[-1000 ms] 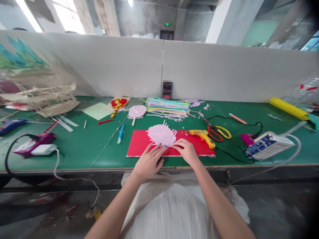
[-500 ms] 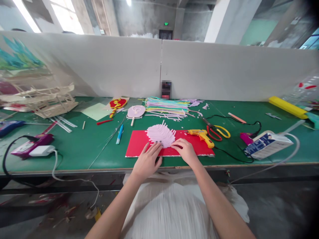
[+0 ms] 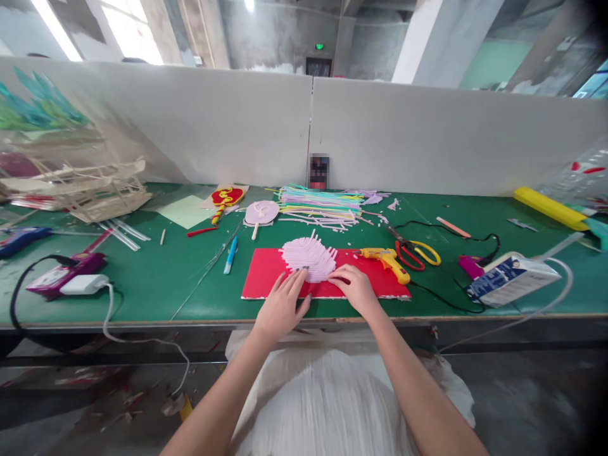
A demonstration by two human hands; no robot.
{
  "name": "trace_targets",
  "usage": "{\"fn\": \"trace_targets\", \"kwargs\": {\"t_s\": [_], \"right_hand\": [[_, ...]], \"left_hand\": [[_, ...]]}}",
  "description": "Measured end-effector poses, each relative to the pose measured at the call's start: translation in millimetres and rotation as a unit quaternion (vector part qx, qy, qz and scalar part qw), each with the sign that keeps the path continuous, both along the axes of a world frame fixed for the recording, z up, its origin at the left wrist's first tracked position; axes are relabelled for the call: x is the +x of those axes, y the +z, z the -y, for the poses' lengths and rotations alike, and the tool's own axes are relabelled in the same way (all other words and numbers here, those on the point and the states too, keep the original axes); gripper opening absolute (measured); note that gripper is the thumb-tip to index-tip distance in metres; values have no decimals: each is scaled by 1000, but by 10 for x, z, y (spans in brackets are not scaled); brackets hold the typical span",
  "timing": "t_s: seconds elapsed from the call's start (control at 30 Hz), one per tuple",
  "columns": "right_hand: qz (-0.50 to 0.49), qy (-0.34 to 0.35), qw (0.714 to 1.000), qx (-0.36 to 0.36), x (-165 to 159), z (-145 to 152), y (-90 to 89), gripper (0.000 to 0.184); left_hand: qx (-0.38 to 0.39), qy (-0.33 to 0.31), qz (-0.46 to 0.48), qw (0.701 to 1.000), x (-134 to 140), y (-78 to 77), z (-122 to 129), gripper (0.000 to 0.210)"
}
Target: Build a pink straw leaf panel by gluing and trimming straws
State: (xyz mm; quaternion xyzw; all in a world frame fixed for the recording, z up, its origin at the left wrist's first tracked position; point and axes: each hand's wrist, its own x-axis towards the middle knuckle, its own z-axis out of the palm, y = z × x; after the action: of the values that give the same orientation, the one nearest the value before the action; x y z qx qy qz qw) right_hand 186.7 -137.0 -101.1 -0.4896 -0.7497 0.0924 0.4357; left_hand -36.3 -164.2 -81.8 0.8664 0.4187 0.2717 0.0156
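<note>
A lilac leaf-shaped piece, built of thin strips side by side, lies on a red board. My left hand rests at its lower edge, fingers stretched out and fingertips on the strips. At the lower right edge, my right hand has thumb and fingers pinched together against the piece; its fingertips partly cover that edge. A yellow glue gun lies at the board's right end, just past my right hand.
Scissors lie right of the glue gun. Behind the board are many coloured strips and a round lilac piece on a stick. A blue pen lies left, a drink carton right. A purple power strip and cables are far left.
The whole view has shifted slightly, with things appearing a little further right. Both hands keep the same places on the lilac piece.
</note>
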Motion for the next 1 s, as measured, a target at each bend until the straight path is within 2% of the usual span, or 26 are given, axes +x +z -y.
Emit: {"fn": "trace_targets", "kwargs": {"t_s": [0.1,0.37,0.63,0.8,1.0], "right_hand": [[0,-1,1000,0,-3,3,6,14],[5,-1,1000,-1,9,-3,-3,14],[5,-4,1000,-3,4,-2,-8,12],[9,1,1000,-1,11,-9,-14,12],[10,0,1000,-4,12,-7,-13,12]], "left_hand": [[-12,25,23,999,-1,-16,-14,46],[8,12,8,1000,-1,-4,-27,32],[32,2,-1,999,-2,-14,-19,31],[20,2,-1,1000,-7,-17,-23,32],[11,-5,-54,998,-2,33,-2,40]]}}
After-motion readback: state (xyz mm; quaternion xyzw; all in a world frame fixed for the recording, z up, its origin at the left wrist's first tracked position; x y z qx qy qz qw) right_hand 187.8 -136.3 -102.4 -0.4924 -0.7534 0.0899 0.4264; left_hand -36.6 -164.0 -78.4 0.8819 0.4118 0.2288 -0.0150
